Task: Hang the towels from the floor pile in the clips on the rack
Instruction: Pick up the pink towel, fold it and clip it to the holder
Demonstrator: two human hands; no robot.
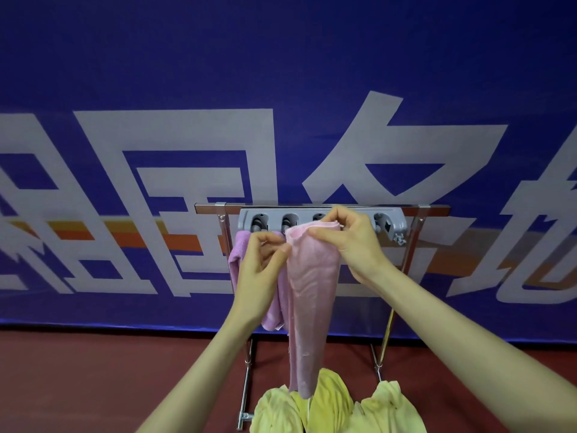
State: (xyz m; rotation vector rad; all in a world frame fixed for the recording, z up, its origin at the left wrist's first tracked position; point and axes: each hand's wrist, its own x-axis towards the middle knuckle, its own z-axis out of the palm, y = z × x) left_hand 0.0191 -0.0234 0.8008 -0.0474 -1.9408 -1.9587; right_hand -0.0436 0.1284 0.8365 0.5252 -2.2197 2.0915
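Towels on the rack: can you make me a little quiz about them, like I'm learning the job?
1. True or false: the left hand and the right hand both pinch the top of the pink towel.
2. What colour are the towels on the floor? A yellow, B green, C black.
3. Fill in: the hanging towel to the left of the pink one, below the grey clip strip, is ____.
Key: 1 true; 2 A; 3 purple.
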